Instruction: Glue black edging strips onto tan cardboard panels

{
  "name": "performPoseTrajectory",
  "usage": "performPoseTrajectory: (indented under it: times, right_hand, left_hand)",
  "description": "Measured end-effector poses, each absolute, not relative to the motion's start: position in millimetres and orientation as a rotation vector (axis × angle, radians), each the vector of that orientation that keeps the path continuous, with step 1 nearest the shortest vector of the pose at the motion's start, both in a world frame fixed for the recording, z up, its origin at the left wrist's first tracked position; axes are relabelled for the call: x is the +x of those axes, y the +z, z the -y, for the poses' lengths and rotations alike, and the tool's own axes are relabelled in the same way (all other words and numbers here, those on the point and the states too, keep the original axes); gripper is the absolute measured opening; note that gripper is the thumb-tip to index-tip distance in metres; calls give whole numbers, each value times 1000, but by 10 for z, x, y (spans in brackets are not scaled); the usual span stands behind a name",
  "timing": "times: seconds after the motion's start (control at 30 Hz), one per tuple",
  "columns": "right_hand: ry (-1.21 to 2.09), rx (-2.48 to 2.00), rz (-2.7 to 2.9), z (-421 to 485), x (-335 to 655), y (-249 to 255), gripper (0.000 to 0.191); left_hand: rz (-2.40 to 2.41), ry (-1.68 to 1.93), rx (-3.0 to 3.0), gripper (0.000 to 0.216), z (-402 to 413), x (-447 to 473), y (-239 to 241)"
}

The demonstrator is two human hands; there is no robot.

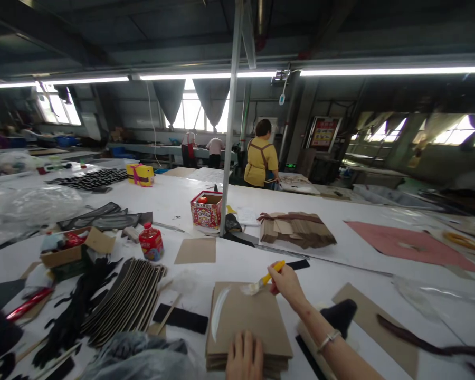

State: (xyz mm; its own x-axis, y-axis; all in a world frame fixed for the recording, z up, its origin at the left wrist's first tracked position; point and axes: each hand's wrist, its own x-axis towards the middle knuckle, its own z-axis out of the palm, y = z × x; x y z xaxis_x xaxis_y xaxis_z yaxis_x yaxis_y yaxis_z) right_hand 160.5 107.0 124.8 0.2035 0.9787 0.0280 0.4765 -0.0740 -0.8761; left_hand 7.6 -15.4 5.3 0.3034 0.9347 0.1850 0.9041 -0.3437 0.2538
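My right hand (287, 285) is closed around the yellow handle of a paintbrush (269, 273), whose pale bristles touch the top of a stack of grey-brown cardboard sheets (257, 322). A curved white streak (220, 311) of something wet-looking runs down the left part of the top sheet. Flat on the near edge of that stack lies my left hand (244, 359), fingers stretched out. Left of the stack, a black strip (181, 318) has a thin wooden stick (169, 314) across it.
Curved dark strips (124, 301), a red bottle (151, 241) and an open carton (75, 248) lie to the left. A metal post (230, 121) rises beside a patterned box (206, 210). Brown pieces (296, 229) lie beyond the stack. A person in yellow (261, 158) stands farther back.
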Motion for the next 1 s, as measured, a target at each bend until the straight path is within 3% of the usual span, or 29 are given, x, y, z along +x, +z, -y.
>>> performPoseTrajectory:
  times: [0.07,0.13,0.4,0.5,0.67,1.0]
  right_hand:
    - [703,-1694,1431,-1020,1777,1329,15]
    - [634,-1672,1501,-954,1892,1406,16]
    - [593,-1477,1973,-329,1863,1529,13]
    - [666,-1454,2066,-19,1859,1586,14]
    - [968,-1461,1819,381,2056,1688,20]
    - [926,-1628,1347,1018,2729,1653,43]
  left_hand:
    - [-1696,326,2378,66,109,72,122]
    - [-1690,234,2332,66,75,82,205]
    - [-1741,118,2399,30,48,104,642]
    - [-1730,116,2442,26,41,90,730]
    - [-1667,78,2493,25,29,77,775]
    - [-1422,-71,2643,20,-29,1,877]
